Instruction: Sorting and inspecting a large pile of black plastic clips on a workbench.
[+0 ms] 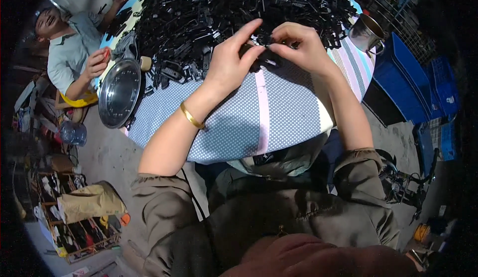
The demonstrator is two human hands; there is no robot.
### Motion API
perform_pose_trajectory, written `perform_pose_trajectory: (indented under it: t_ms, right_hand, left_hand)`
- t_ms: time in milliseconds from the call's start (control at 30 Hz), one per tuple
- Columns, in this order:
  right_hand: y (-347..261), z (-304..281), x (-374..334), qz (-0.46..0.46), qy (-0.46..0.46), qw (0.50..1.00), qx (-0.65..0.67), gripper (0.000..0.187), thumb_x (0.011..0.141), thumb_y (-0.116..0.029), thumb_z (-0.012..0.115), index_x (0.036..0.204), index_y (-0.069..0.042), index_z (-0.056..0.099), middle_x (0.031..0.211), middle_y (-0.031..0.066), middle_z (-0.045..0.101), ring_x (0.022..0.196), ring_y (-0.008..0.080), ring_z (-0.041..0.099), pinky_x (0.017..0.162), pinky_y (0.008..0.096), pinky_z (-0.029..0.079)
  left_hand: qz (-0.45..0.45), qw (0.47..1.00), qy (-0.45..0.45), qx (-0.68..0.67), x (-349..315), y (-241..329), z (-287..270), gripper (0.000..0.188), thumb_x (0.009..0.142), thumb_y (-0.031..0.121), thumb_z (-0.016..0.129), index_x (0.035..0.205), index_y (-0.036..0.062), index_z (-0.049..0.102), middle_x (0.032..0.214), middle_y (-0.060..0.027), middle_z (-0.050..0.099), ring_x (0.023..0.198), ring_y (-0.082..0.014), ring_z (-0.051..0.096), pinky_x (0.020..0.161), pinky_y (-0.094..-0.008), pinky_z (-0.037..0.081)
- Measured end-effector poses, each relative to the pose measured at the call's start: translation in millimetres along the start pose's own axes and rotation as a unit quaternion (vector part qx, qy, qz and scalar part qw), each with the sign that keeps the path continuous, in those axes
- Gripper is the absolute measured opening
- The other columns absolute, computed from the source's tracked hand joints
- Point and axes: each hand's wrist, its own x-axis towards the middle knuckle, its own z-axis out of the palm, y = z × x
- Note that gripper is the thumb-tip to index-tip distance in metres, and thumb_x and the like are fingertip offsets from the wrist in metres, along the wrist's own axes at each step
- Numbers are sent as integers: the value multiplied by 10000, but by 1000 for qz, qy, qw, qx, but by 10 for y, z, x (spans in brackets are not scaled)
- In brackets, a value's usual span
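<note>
Over the near edge of a large pile of small black plastic parts [199, 20], my two hands meet, fingertips close together. My left hand [230, 58], gold bangle on its wrist, has its index finger raised; its thumb points at the other hand, pressed toward fingers mostly hidden behind it. The fingers of my right hand [302, 48] are curled, thumb and index drawn together. Between the fingertips is something small and dark, too hidden to name. The pile lies on a table with a patterned cloth [224, 127].
A shiny metal basin [119, 95] stands at the table's left edge, a metal mug [366, 34] at the right. Across on the left sits a co-worker [74, 53] holding a small red thing. Blue crates [402, 77] stand right of the table; a loaded rack [79, 212] is lower left.
</note>
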Motion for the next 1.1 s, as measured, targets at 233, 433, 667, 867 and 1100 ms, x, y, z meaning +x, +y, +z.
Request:
perform_pose_trajectory:
  t_ms: [233,433,667,867,1100]
  right_hand:
    - [62,87,-7,-51,-65,997,11,105,705,-89,684,737,-5,631,802,60,600,751,152,558,637,262,445]
    - [160,34,-2,45,-119,985,117,131,706,-109,688,719,-6,608,823,56,601,782,140,564,670,270,454]
    - [160,-18,-5,171,-145,927,299,122,742,-125,669,706,-22,614,859,40,599,740,90,527,653,226,428]
    - [287,-77,-16,146,-213,897,359,115,720,-132,682,708,-35,621,870,43,602,700,83,520,620,214,428]
    - [254,-53,-12,186,-253,860,402,169,704,-160,686,683,-43,566,824,22,566,731,95,485,698,223,384]
  left_hand:
    - [-6,997,-51,64,-21,36,4,229,745,129,619,947,30,578,759,-124,593,625,-216,593,572,-301,472]
    - [-22,993,-83,86,-23,32,20,196,760,92,599,947,35,584,755,-76,611,605,-130,566,553,-240,446]
    - [22,995,-73,59,-26,42,5,164,741,90,624,889,21,613,750,-106,600,624,-194,591,556,-271,471]
    - [40,994,-98,-26,-17,48,-18,113,711,46,655,815,2,647,739,-60,598,611,-109,569,535,-211,450]
    - [-76,977,-129,-148,-3,-16,-56,80,743,31,632,804,-22,636,782,-51,591,694,-111,547,616,-217,432]
